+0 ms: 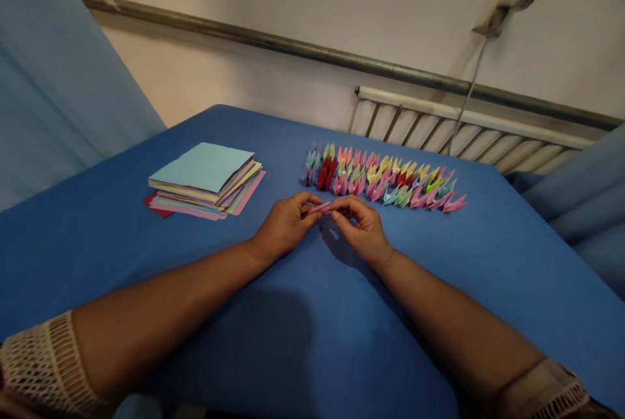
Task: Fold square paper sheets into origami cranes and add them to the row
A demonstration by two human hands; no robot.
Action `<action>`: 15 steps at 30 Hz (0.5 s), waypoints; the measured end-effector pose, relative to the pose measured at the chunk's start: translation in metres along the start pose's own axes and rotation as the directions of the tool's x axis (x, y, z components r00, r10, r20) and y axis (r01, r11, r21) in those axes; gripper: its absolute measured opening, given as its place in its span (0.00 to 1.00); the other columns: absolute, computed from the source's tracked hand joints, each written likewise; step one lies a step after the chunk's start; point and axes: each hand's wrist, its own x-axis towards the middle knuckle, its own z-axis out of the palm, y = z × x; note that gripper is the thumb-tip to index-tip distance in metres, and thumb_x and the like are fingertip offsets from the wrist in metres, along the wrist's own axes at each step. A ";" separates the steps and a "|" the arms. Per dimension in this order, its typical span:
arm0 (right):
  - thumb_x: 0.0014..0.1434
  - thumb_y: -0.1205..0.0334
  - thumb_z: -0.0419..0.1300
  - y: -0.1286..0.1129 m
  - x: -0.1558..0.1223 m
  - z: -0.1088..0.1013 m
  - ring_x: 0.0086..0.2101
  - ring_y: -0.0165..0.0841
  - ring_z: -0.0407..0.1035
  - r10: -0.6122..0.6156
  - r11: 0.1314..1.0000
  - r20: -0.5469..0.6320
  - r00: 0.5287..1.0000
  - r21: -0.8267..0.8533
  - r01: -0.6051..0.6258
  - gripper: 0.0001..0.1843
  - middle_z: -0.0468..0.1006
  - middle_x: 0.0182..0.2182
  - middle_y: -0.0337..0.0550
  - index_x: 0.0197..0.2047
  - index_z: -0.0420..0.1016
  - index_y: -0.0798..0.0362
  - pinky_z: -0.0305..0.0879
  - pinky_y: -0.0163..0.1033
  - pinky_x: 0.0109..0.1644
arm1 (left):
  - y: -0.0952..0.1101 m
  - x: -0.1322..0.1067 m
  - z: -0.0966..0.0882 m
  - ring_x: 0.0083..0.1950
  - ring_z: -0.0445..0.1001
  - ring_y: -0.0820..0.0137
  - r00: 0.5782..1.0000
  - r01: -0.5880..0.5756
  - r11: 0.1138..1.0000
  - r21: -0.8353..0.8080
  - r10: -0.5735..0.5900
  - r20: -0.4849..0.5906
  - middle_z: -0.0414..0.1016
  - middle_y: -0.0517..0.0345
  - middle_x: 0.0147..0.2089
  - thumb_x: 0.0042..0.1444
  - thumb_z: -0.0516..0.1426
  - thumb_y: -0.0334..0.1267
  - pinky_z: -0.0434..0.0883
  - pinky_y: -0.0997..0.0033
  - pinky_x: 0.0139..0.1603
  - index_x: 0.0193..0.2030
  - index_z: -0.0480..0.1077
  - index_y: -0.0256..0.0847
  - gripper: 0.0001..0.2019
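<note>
Between my two hands is a small folded piece of pink paper [321,209], held just above the blue table. My left hand [287,222] pinches its left end between thumb and fingers. At its right end, the thumb and index finger of my right hand [360,227] are closed on the paper. Fingers cover part of the fold, so its full shape is hidden. Just beyond my hands stand rows of small folded paper cranes [375,175] in pink, red, yellow, green, blue and purple.
A stack of coloured square paper [205,168], light blue on top, lies to the left on the blue table [234,341]. Behind are a wall rail [293,48], a radiator [439,120] and a wall fitting with a cord [498,12]. Blue curtains [58,81] hang at both sides.
</note>
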 end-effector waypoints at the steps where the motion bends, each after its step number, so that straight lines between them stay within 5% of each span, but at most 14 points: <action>1: 0.58 0.61 0.59 0.000 0.000 0.000 0.36 0.33 0.72 0.000 1.000 0.007 1.000 0.003 0.000 0.05 0.77 0.35 0.42 0.38 0.75 0.49 0.70 0.40 0.43 | 0.000 0.000 0.000 0.34 0.77 0.68 1.000 -0.001 1.000 -0.008 0.001 0.003 0.80 0.61 0.33 0.54 0.61 0.45 0.69 0.72 0.34 0.42 0.72 0.42 0.12; 11: 0.63 0.55 0.56 -0.003 0.006 -0.003 0.35 0.33 0.71 -0.013 1.000 0.050 0.999 0.018 0.012 0.14 0.76 0.32 0.42 0.31 0.78 0.50 0.68 0.40 0.43 | -0.002 -0.001 -0.001 0.37 0.78 0.67 0.997 -0.072 0.993 0.099 0.070 0.017 0.80 0.60 0.36 0.56 0.58 0.38 0.70 0.71 0.38 0.42 0.72 0.44 0.07; 15: 0.59 0.55 0.60 0.003 0.004 0.002 0.32 0.31 0.70 0.064 0.997 0.028 0.998 0.031 -0.064 0.10 0.76 0.30 0.41 0.31 0.77 0.50 0.68 0.39 0.40 | 0.000 -0.002 -0.001 0.39 0.78 0.65 0.996 -0.093 0.977 0.191 0.089 0.032 0.80 0.59 0.37 0.55 0.58 0.38 0.70 0.70 0.40 0.43 0.73 0.44 0.08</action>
